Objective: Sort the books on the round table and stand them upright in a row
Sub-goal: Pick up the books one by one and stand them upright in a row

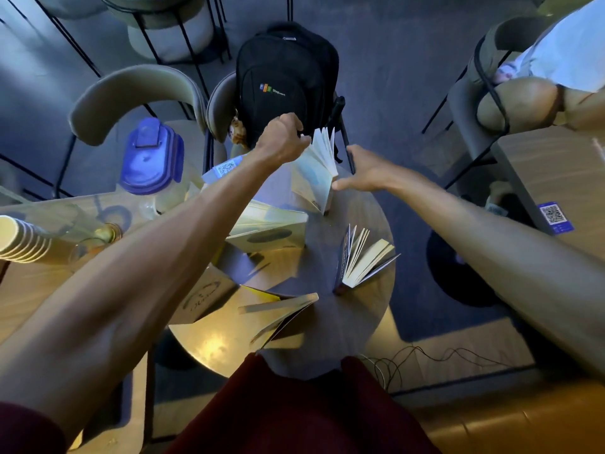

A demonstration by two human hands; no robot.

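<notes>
On the round wooden table (353, 322) several books stand on end with their pages fanned. At the far edge my left hand (281, 139) pinches the top of a pale blue-covered book (312, 178). My right hand (366, 172) is spread flat beside it, thumb near the cover, holding nothing. A thick pale book (271, 231) stands just left of centre. To the right, a dark-blue-covered book (363, 260) stands fanned. At the near edge stands a thin book (284, 312) with a yellow one behind it. A book with an oval emblem (206, 299) is at the left edge.
A black backpack (284, 77) sits on the chair beyond the table. On the left table are a blue-lidded jug (150, 155), stacked paper cups (23, 240) and a glass (98, 237). Another person's knee (517, 99) is at the upper right. Cables (409, 358) lie on the floor.
</notes>
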